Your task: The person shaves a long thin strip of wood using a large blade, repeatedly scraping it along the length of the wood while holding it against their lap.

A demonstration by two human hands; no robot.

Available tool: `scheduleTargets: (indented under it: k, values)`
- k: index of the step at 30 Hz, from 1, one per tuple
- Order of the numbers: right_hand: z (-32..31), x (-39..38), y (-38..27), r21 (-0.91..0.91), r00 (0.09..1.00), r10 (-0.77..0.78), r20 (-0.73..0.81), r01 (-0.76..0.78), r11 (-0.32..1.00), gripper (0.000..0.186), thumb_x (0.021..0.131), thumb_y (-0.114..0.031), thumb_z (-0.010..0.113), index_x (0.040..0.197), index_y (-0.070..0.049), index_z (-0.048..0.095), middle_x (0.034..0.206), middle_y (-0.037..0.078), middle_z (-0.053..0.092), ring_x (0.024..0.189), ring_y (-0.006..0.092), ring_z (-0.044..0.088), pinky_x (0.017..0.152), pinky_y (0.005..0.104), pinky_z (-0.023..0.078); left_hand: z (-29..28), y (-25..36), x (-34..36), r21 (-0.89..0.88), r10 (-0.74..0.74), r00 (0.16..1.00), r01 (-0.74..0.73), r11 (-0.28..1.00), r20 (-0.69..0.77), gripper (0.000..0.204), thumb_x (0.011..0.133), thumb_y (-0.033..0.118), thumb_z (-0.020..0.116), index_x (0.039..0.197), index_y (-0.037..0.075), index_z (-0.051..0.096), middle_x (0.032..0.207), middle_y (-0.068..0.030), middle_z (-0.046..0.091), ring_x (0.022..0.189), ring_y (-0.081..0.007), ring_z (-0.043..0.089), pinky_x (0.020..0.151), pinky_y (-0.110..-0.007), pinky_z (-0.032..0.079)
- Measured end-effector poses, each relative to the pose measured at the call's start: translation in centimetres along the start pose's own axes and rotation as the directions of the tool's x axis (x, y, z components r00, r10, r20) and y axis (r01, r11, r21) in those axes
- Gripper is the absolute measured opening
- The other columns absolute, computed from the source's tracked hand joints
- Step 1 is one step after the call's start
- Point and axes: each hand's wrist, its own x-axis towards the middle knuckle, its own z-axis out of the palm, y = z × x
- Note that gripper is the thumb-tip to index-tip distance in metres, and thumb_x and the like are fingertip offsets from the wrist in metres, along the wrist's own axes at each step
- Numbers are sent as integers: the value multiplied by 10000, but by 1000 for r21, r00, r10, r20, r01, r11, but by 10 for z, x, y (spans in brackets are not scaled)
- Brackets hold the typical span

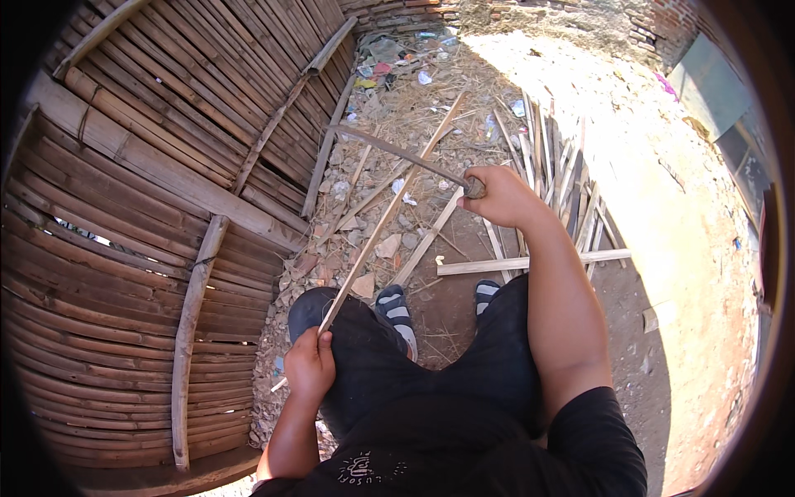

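Observation:
My left hand (309,364) grips the near end of a long thin bamboo strip (389,211), which slants up and away over my left knee toward the littered ground. My right hand (499,197) is closed around the handle of a long knife (397,151). Its blade reaches left and crosses the bamboo strip near the strip's far half. I sit with dark trousers, and my feet in striped sandals (397,311) rest on the dirt below the strip.
A slatted bamboo wall or platform (149,207) fills the left side. Cut bamboo strips (546,166) lie piled on the ground beyond my right hand, one long piece (530,262) lying crosswise. Litter and stones (389,66) lie farther off, near a brick wall (580,16).

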Motion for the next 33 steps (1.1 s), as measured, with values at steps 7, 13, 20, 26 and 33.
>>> scheduleTargets:
  k: [7, 13, 20, 26, 33]
  values:
    - [37, -13, -62, -95, 897, -269, 351, 320, 943, 417, 829, -347, 806, 1110, -52, 718, 875, 218, 710, 934, 432, 698, 816, 515, 544, 1, -5, -1, -25, -7, 1000, 7, 1000, -3, 238, 1037, 258, 616, 964, 39, 674, 783, -209, 663, 715, -449, 653, 624, -509, 498]
    - [4, 1, -21, -119, 998, 61, 23, -58, 991, 416, 856, -357, 799, 1163, -86, 726, 1024, 198, 745, 1031, 421, 692, 890, 513, 544, -12, -8, 0, -103, -73, 991, 84, 991, 111, 269, 1044, 276, 611, 976, 23, 673, 747, -211, 651, 696, -433, 651, 608, -482, 484]
    - [-17, 0, 22, 299, 908, 369, -199, -302, 905, 558, 856, -361, 832, 1259, 1, 698, 911, 183, 737, 864, 252, 719, 794, 401, 540, -26, -36, 56, -193, -110, 977, 145, 970, 182, 318, 1045, 321, 621, 991, 15, 691, 682, -174, 617, 611, -325, 601, 603, -418, 469]
    - [-14, 1, 15, 393, 925, 348, -152, -266, 880, 463, 862, -354, 833, 1115, 12, 707, 883, 155, 726, 813, 223, 693, 779, 376, 536, 16, -68, 248, 160, -19, 997, 30, 987, -75, 731, 985, 475, 664, 1443, -68, 492, 1234, -251, 671, 1120, -402, 674, 926, -447, 525]
    - [-12, -7, 18, 264, 938, 315, -145, -270, 926, 544, 862, -362, 837, 1213, 27, 691, 969, 181, 750, 870, 250, 714, 840, 389, 539, 74, -83, 279, -31, 7, 975, 0, 1000, 223, 500, 964, 464, 686, 1187, 17, 706, 1031, -191, 746, 985, -343, 721, 850, -429, 550]
